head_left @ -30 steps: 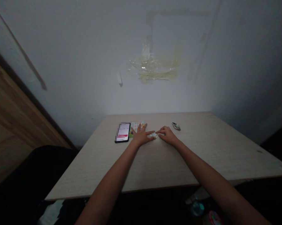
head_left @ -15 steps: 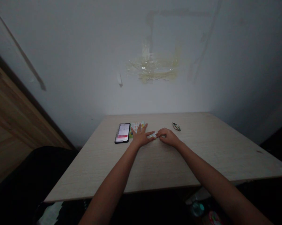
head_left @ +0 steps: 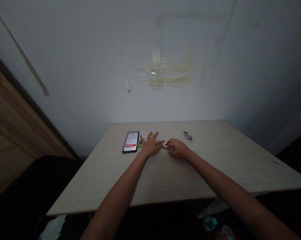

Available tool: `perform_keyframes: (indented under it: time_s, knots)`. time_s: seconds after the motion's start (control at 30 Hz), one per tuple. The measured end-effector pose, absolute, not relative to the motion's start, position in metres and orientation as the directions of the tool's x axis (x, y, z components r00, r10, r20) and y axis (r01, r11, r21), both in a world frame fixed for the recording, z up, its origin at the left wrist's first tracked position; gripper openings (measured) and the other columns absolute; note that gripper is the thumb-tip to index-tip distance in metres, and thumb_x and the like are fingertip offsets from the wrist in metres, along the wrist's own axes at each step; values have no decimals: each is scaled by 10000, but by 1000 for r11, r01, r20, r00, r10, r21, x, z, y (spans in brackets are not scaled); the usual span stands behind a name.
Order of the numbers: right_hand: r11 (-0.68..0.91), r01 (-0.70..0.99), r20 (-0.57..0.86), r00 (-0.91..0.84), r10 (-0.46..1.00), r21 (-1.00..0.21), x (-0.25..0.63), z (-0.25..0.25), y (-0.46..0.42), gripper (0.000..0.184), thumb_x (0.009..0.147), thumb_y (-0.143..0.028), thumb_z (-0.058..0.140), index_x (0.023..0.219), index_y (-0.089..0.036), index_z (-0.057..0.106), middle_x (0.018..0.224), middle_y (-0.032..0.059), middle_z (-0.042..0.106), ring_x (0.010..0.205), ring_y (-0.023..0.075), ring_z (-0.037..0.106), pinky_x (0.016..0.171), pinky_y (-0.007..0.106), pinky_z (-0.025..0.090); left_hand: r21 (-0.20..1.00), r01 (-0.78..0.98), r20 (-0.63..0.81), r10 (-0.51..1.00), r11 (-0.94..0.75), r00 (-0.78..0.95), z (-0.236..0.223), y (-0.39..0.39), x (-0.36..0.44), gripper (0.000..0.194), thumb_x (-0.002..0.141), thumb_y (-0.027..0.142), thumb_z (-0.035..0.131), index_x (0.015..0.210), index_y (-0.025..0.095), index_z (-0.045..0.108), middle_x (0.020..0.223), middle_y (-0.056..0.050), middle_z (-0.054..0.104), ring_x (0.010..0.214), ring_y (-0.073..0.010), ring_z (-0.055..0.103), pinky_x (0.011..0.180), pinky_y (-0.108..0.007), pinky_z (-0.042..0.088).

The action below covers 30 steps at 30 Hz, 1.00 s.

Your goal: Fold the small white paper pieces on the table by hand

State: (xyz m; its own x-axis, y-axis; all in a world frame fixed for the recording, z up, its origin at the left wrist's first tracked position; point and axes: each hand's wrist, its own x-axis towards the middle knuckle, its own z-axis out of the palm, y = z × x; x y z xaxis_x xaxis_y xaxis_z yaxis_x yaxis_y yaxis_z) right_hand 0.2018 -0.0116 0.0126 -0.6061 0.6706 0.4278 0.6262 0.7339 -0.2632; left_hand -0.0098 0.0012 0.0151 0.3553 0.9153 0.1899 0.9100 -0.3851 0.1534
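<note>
My left hand (head_left: 150, 145) lies with its fingers spread, partly over a colourful printed sheet (head_left: 143, 134) on the table. To its left lies a phone (head_left: 130, 142) with a lit screen. My right hand (head_left: 177, 148) is closed in a pinch, thumb and fingertips on a small white-and-green paper piece (head_left: 165, 146). That piece sits between the two hands, close to the left thumb; my fingers hide part of it. Beyond my right hand is a small crumpled or folded scrap (head_left: 188, 135), its kind too small to make out.
The pale wooden table (head_left: 110, 176) meets a wall (head_left: 90, 66) at the back, where clear tape (head_left: 165, 75) is stuck. A wooden panel (head_left: 12, 126) leans at the left. Below the front edge, a bottle with a teal cap (head_left: 210, 222) shows in shadow.
My right hand has shifted slightly nearer to me, and its fingers have curled in more tightly at the small paper piece. The left hand stays spread in nearly the same spot.
</note>
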Motion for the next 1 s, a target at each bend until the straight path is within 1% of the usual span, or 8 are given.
perform_keyframes:
  time_s: [0.1,0.2,0.33,0.4,0.53,0.77,1.0]
  knots:
    - [709,687,349,-633,691,-159,197,20,-18,128,769,-141,605,840,-157,710,868,82,679,862,192,596,820,298,441,142,907,255,900,-397,354,19,2,-12,332,938,575,429,1132,494,686,1606,84,278,1475,-383,171,1039,-811,-45]
    - [696,707,334,-631,701,-127,195,23,-21,90,787,-174,614,828,-163,694,847,78,668,827,190,582,792,296,421,138,896,283,884,-422,373,24,3,-14,283,928,545,484,1032,461,734,1576,82,340,1457,-377,212,1039,-812,-54]
    - [684,711,383,-593,708,-163,196,18,-22,102,810,-163,594,839,-183,690,864,67,673,847,187,583,797,290,415,139,870,297,857,-474,420,30,8,-13,202,907,481,562,974,433,747,1540,84,395,1438,-354,252,1046,-801,-94]
    - [686,702,408,-579,706,-192,198,14,-21,117,825,-163,588,864,-190,695,887,65,682,864,185,589,807,288,419,152,862,305,853,-483,424,31,11,-12,186,903,457,576,958,420,750,1531,84,406,1429,-353,264,1043,-804,-103]
    - [710,666,415,-594,690,-228,201,8,-16,124,828,-170,607,896,-197,707,924,62,703,888,186,608,825,289,428,171,852,307,848,-495,431,30,16,-12,146,885,414,614,906,405,758,1518,91,422,1420,-350,277,1039,-808,-108]
    - [727,641,424,-603,676,-246,202,9,-15,128,854,-186,600,903,-198,717,947,59,712,901,187,621,829,295,434,215,837,304,849,-503,433,26,19,-15,134,886,383,623,918,398,753,1519,87,427,1411,-324,295,1044,-806,-85]
    - [726,637,434,-596,676,-257,203,9,-17,131,866,-187,594,915,-197,716,946,62,701,897,184,611,817,289,431,197,821,324,826,-536,462,24,21,-14,120,884,372,629,889,388,748,1508,102,442,1400,-301,314,1053,-796,-97]
